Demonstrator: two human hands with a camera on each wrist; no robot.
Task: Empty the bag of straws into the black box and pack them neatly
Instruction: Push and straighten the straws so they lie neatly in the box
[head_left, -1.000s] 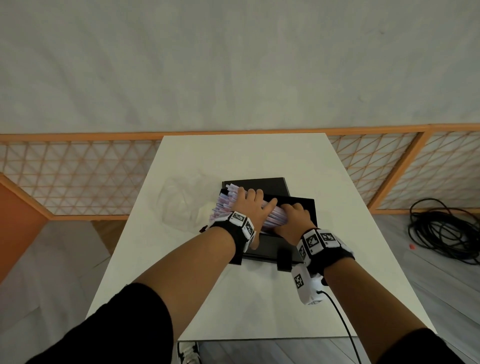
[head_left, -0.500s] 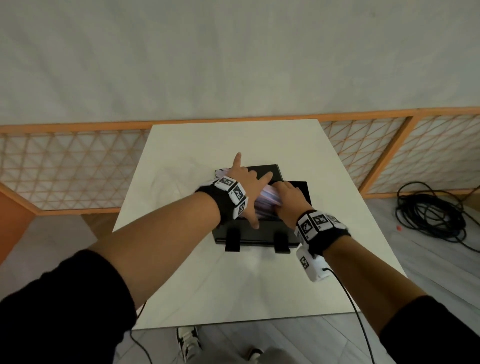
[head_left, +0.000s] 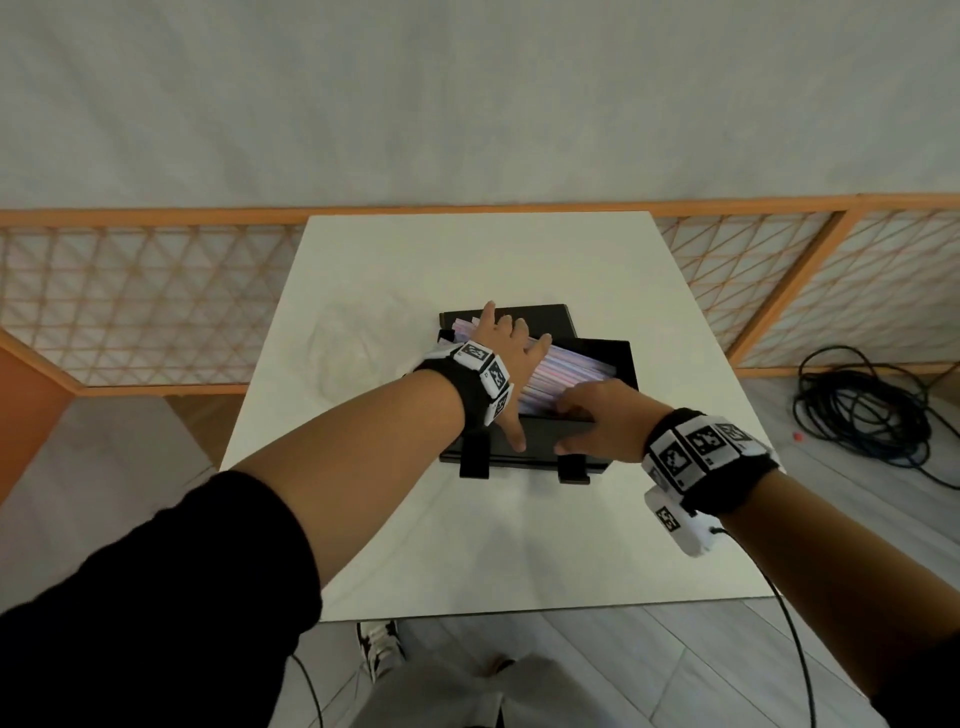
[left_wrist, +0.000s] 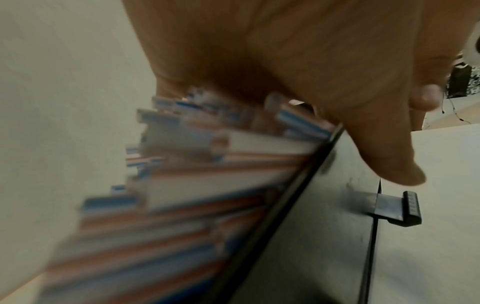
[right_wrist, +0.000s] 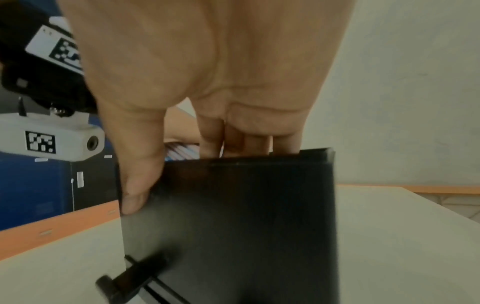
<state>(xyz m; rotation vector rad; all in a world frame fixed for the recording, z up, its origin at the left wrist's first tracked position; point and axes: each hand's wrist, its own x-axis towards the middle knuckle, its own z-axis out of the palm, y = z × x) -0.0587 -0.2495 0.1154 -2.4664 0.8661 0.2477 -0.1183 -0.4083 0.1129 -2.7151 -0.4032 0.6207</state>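
The black box (head_left: 540, 444) sits open mid-table, its lid (head_left: 543, 318) lying back behind it. Pastel striped straws (head_left: 569, 370) fill it, and their left ends stick out past the box's left side (left_wrist: 182, 185). My left hand (head_left: 509, 361) lies flat on the straws with spread straight fingers, its thumb (left_wrist: 389, 160) down the front wall. My right hand (head_left: 592, 415) grips that front wall (right_wrist: 233, 216), fingers hooked inside over the rim and thumb (right_wrist: 135, 174) pressed on the outside. The empty clear bag (head_left: 353, 348) lies crumpled left of the box.
Two black latches (head_left: 474, 458) (head_left: 573, 467) hang from the box's front edge. The white table (head_left: 467, 545) has bare surface in front of the box. An orange lattice fence (head_left: 130, 301) runs behind, and a coiled black cable (head_left: 872, 410) lies on the floor at right.
My right hand left the top of the straws and came back to grip the box's front wall. My left hand stays on the straws, its fingers now spread.
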